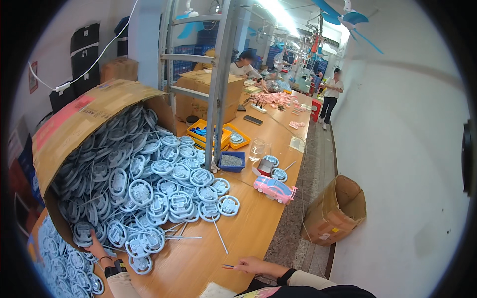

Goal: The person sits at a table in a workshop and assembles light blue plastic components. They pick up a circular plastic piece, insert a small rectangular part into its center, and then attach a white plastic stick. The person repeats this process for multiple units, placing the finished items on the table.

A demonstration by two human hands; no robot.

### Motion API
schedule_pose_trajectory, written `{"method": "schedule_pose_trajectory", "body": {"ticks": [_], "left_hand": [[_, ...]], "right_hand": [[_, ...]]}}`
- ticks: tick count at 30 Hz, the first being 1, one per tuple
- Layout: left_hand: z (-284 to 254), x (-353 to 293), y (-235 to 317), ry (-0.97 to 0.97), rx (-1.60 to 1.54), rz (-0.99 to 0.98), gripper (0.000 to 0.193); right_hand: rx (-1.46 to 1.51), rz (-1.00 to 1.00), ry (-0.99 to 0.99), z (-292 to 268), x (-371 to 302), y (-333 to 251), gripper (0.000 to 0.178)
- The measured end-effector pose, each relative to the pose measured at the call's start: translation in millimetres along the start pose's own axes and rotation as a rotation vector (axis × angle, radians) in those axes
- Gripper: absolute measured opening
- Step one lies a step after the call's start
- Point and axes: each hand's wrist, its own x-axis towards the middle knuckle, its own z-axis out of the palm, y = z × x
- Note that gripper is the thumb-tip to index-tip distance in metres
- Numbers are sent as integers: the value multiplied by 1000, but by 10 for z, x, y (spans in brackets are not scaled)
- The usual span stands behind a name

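Observation:
A tipped cardboard box (107,94) spills a heap of light-blue toy steering wheels (140,192) with thin rods over the table. At the box's lower lip, my left hand (95,247) is closed on one light-blue steering wheel (83,232); part of its fingers is hidden. My right hand (251,264), near the front edge, pinches a thin small tool with a red part (227,266), its exact kind too small to make out. Between the hands, one wheel (229,205) lies at the heap's right edge, and another's rod points toward my right hand.
A metal frame post (218,94) stands on the table. Near it are a blue tray of small metal parts (232,162), yellow trays (237,138), a glass jar (257,150) and a pink toy car (274,189). An open carton (338,213) stands on the floor. Two people are farther back.

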Motion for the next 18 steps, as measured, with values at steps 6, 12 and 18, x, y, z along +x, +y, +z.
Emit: {"method": "schedule_pose_trajectory", "body": {"ticks": [6, 12, 18], "left_hand": [[78, -29, -137, 52, 135, 340, 76], [-136, -608, -102, -202, 22, 446, 61], [-455, -1479, 478, -603, -88, 570, 48]], "right_hand": [[82, 43, 26, -67, -146, 31, 47], [2, 55, -27, -7, 9, 77, 48], [-59, -18, -98, 195, 414, 108, 46]]}}
